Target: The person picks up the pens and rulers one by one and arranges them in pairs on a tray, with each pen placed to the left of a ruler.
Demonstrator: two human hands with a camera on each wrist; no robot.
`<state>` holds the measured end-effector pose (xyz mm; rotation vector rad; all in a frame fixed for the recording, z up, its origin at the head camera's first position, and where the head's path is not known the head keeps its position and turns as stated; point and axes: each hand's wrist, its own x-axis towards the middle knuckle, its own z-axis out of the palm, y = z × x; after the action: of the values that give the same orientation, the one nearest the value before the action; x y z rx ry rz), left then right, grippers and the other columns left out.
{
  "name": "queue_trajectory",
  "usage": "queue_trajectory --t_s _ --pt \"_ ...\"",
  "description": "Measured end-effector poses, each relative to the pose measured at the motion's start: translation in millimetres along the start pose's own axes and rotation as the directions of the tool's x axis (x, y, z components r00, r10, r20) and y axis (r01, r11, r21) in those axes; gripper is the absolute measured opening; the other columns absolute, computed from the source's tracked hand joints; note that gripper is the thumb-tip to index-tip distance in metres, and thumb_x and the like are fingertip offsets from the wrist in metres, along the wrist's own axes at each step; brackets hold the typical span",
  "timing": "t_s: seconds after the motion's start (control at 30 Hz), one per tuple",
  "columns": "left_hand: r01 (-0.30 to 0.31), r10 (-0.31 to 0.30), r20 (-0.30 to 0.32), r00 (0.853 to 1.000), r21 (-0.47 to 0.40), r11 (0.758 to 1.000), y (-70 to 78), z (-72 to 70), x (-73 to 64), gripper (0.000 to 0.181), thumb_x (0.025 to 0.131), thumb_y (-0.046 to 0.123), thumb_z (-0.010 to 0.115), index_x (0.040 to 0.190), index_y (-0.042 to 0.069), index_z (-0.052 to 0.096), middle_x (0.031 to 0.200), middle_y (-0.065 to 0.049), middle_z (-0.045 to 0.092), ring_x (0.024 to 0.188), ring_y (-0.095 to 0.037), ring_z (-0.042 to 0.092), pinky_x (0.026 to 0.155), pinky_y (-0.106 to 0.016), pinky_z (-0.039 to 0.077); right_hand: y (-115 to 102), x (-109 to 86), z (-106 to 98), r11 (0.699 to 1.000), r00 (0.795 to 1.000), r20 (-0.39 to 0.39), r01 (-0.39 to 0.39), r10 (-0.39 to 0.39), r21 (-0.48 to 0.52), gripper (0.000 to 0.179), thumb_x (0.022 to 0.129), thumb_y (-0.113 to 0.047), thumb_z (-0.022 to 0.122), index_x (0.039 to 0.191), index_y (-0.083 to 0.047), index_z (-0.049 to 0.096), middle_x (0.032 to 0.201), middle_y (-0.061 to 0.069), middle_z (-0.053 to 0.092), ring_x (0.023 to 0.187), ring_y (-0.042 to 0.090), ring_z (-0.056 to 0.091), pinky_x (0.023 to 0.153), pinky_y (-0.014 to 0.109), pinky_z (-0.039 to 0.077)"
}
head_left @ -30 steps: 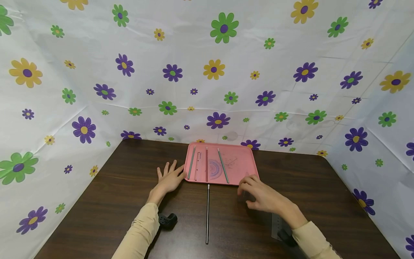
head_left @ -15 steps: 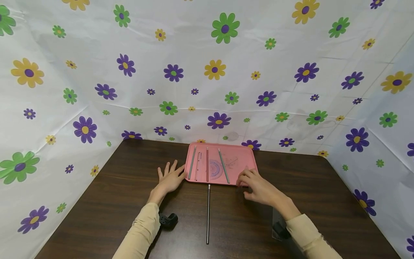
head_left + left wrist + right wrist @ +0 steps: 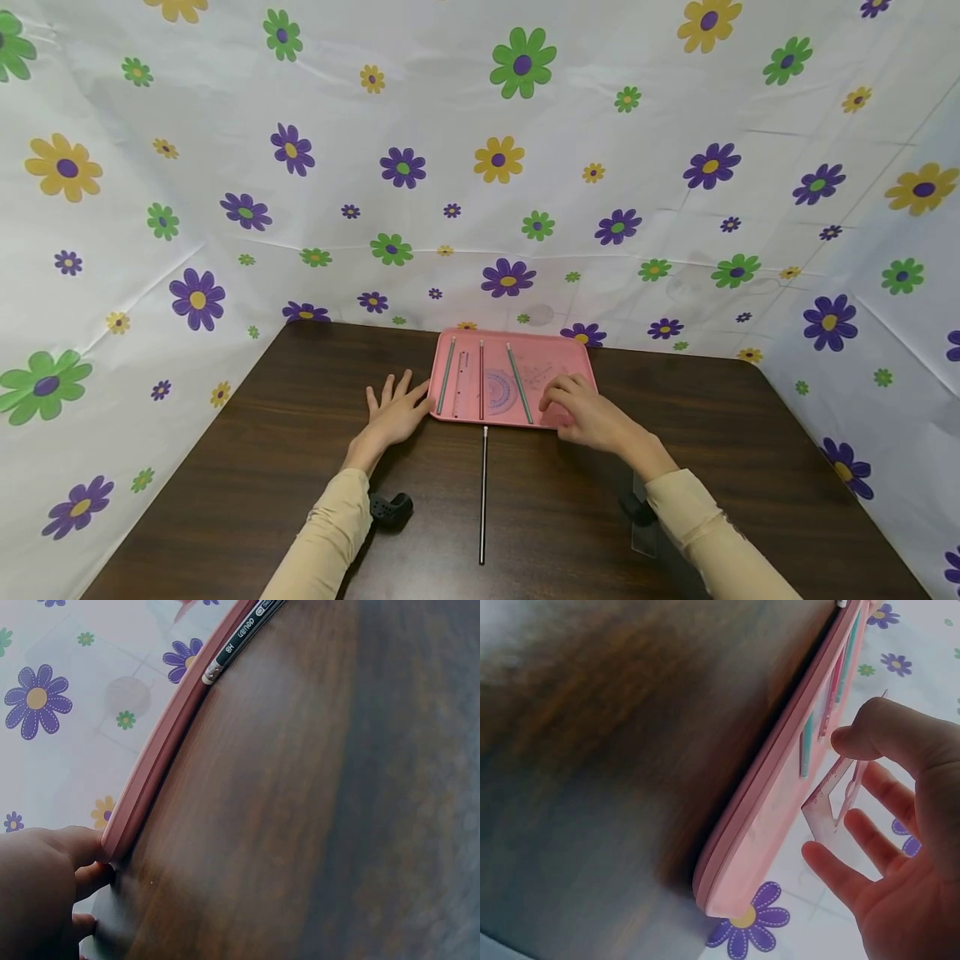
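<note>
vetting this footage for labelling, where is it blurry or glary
Left wrist: table blurs toward the right edge; right wrist: table blurred, pale sheen upper left, set square in right hand clearer; head: black pencil fairly sharp, set square barely visible.

Head view's pretty decent: soft, even light, the cloth (image 3: 450,108) bright without blowing out, slightly bluish over on the right, just a faint sheen on the dark table (image 3: 420,567). Left wrist cam is dimmer and kinda murky. The left hand (image 3: 41,889) sits in shade, print on the pencil (image 3: 238,642) is readable, but the wood goes soft and greyish toward the right. Right wrist cam is rougher: smeary table, pale glare top left, though the right hand (image 3: 934,847) and set square (image 3: 819,816) look sharper. Dark shadow hugs the tray (image 3: 160,761) in both wrist views.
</note>
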<state>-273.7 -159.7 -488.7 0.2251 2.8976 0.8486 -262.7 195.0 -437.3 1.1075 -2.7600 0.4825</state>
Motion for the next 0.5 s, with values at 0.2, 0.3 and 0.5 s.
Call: queue_trajectory --t_s 0.2,0.3,0.5 --pt "0.005 -0.005 0.002 1.0 0.001 1.0 -0.3 0.5 0.2 0.057 0.106 0.048 0.037 0.156 0.019 0.036 0.167 -0.017 0.009 0.153 -0.045 -0.006 0.113 -0.069 -0.018 6 13.3 1 1.0 0.999 0.047 0.0 -0.002 0.023 0.029 0.081 -0.01 0.08 0.106 -0.015 0.067 0.118 0.001 0.058 0.116 0.027 0.048 0.099 0.048 0.049" --pt "0.004 -0.004 0.0 1.0 -0.002 1.0 0.3 0.5 -0.2 0.057 0.106 0.048 0.037 0.156 0.019 0.036 0.167 -0.017 0.009 0.153 -0.044 -0.006 0.113 -0.069 -0.018 10 19.9 2 1.0 0.997 0.074 -0.015 0.014 0.026 0.027 0.082 -0.011 0.079 0.106 -0.015 0.068 0.12 0.002 0.058 0.117 0.027 0.048 0.102 0.049 0.047" --pt "0.002 -0.002 -0.003 1.0 -0.001 1.0 -0.4 0.6 0.1 0.057 0.105 0.047 0.038 0.156 0.02 0.036 0.167 -0.016 0.009 0.153 -0.044 -0.006 0.113 -0.069 -0.018 15 30.8 4 0.999 0.993 0.112 -0.041 0.04 0.004 0.027 0.08 -0.011 0.08 0.104 -0.016 0.069 0.119 0.003 0.059 0.114 0.027 0.049 0.101 0.047 0.046"
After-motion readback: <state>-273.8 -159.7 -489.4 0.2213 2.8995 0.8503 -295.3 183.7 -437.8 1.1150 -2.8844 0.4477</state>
